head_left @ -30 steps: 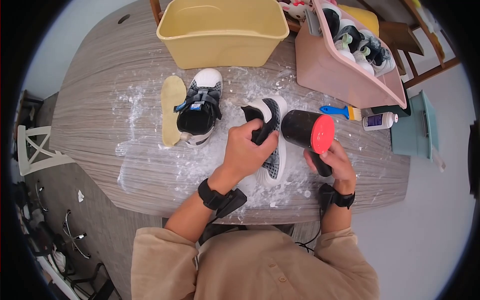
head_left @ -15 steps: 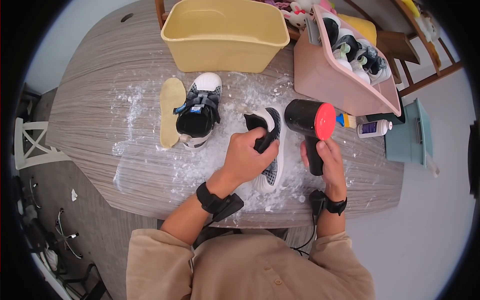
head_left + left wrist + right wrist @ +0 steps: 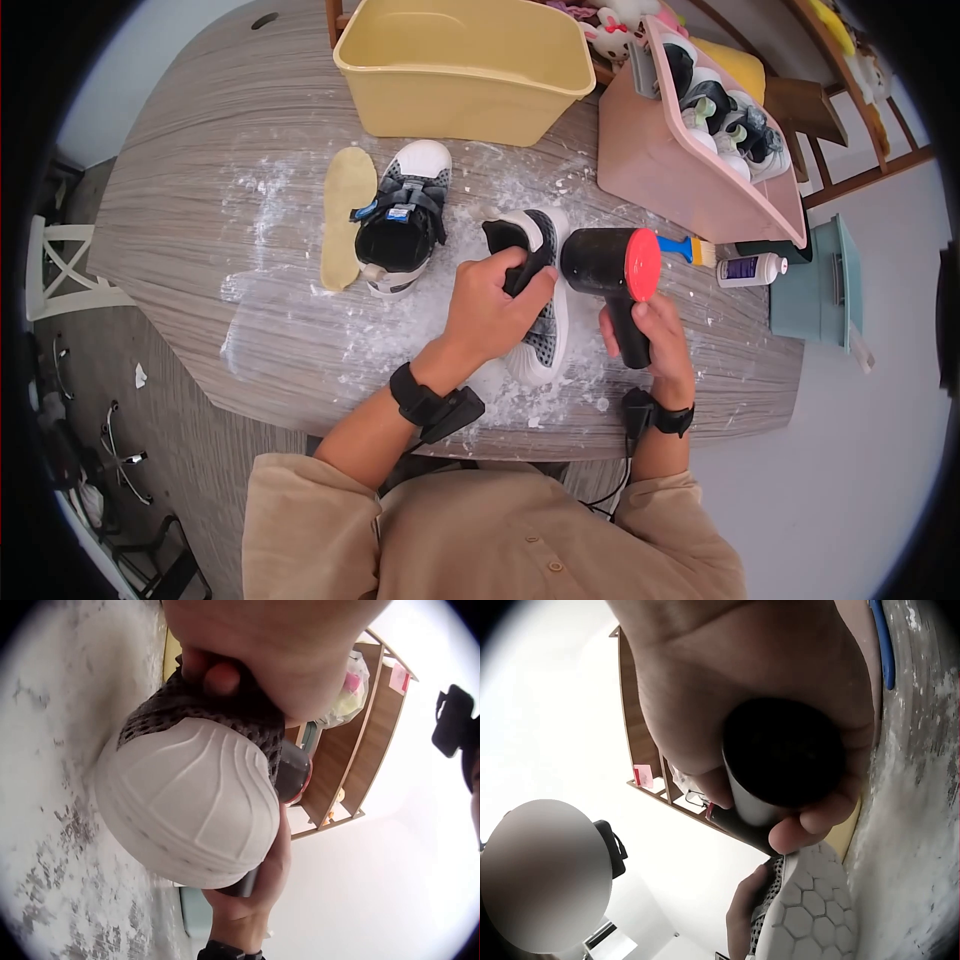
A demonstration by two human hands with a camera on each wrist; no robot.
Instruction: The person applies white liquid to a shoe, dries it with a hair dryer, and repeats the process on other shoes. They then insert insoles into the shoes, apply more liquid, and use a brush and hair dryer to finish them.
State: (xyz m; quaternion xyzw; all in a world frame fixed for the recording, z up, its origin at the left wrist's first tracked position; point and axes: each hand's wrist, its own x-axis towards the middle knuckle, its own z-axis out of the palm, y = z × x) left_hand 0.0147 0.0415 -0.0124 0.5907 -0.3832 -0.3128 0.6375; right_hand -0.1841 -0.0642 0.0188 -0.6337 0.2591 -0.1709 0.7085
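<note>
In the head view, my left hand (image 3: 495,305) grips the upper of a grey, black and white sneaker (image 3: 540,362), fingers at its opening. The sneaker is tipped sideways, its white toe facing me and its patterned sole (image 3: 810,915) facing right. My right hand (image 3: 652,335) is wrapped around the handle of a black hair dryer (image 3: 596,258) with a red round end (image 3: 643,264). Its barrel points left, close to the sneaker's sole side. The matching sneaker (image 3: 405,215) stands upright left of my left hand, with a beige insole (image 3: 345,220) beside it.
White powdery residue is spread over the wooden table (image 3: 190,240). A yellow bin (image 3: 450,105) stands at the back, with a pink bin (image 3: 640,150) of shoes to its right. A blue-handled brush (image 3: 677,248), a white bottle (image 3: 750,270) and a teal box (image 3: 810,280) lie right.
The hair dryer has shifted slightly and its handle has swung more upright since a second ago, hiding part of the brush. My left hand keeps its grip on the tipped sneaker.
</note>
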